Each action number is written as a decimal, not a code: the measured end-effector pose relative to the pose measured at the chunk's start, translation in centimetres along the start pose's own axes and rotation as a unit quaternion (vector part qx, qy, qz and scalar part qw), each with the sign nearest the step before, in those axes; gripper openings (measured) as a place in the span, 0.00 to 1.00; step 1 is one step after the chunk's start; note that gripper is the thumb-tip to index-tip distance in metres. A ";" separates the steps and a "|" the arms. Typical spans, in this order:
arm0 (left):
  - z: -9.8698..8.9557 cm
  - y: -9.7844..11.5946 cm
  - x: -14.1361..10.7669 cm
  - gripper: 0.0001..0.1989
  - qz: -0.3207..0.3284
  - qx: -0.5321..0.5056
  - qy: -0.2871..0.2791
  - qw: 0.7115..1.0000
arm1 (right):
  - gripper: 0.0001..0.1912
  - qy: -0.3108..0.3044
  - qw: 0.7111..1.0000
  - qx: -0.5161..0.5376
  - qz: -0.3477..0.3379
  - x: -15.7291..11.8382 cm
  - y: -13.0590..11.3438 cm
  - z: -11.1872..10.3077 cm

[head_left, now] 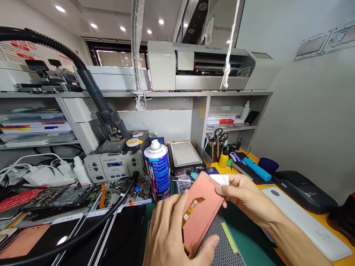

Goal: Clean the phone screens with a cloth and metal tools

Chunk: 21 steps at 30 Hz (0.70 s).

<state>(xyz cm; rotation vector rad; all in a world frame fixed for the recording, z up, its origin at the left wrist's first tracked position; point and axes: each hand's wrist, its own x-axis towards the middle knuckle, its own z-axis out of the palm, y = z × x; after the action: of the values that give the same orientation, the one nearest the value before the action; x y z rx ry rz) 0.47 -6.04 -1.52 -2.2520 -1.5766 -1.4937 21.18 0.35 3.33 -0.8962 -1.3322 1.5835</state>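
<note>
Copper-backed phone panel (202, 212) tilted over the perforated mat (222, 236) — left hand (177, 232) spread around its near-left edge, right hand (240, 192) pinching white cloth (221, 180) at its top right corner. Blue spray can (157, 171) stands left — heating plate (185, 157) behind.

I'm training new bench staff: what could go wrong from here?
The ribbon cable lies exposed on the copper-coloured panel, so fingers might snag it. The panel is tilted, with the right hand at its upper end, and could slip. The spray can stands just beyond the left hand and might get knocked.
</note>
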 end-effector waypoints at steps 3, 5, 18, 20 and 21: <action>-1.4 0.7 0.9 0.27 -0.233 -0.190 -0.107 0.948 | 0.07 -0.026 0.999 0.006 0.019 0.2 0.3 -0.5; -2.3 1.2 1.7 0.26 -0.348 -0.368 -0.182 0.843 | 0.07 -0.050 0.998 0.014 0.031 0.2 0.4 -0.7; -0.6 0.7 1.0 0.32 -0.369 -0.777 -0.355 0.365 | 0.07 -0.117 0.989 0.072 0.049 0.5 0.8 -0.5; -0.5 0.5 0.5 0.33 -0.385 -0.773 -0.349 0.363 | 0.08 -0.123 0.988 0.075 0.055 0.5 0.9 -0.3; -0.4 0.5 0.3 0.34 -0.392 -0.770 -0.347 0.364 | 0.09 -0.124 0.988 0.077 0.058 0.5 0.9 -0.1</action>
<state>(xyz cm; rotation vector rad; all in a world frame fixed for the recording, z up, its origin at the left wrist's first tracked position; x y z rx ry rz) 0.56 -6.28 -0.91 -3.1655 -1.3444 -4.2257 20.96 0.79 2.40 -0.7090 -1.3253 1.9100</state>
